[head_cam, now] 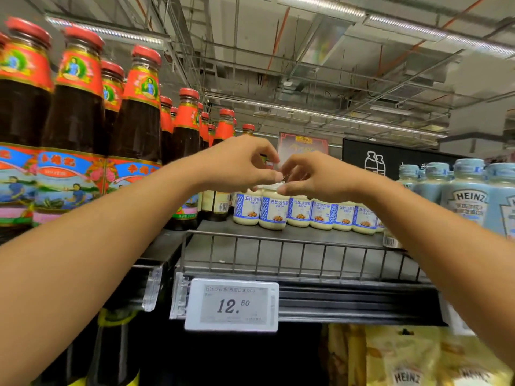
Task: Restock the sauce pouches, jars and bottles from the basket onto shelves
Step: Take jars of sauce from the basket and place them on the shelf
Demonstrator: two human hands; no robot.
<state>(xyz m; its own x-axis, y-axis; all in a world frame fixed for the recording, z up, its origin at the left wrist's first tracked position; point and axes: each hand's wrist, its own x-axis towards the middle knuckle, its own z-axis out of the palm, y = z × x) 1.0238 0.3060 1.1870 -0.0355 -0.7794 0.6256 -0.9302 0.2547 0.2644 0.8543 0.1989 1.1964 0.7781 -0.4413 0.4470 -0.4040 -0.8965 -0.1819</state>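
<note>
head | left hand point(242, 165) and right hand point(315, 176) raised at the top shelf point(306, 235), fingers curled, tips meeting just over the white lid of a salad-dressing jar point(273, 211) | pinching it or not: cannot tell | jar upright, second in its row, between dark sauce bottles point(136, 112) and Heinz bottles point(468, 199)

Upper left: dark brown sauce bottles point(136, 129) with red caps point(146, 54) and orange-red labels point(140, 84). Centre: cream jars point(273, 213) printed with blue-and-white lattice. Right: pale blue squeeze bottles point(468, 196). Lower right: yellow pouches point(404, 358).
</note>
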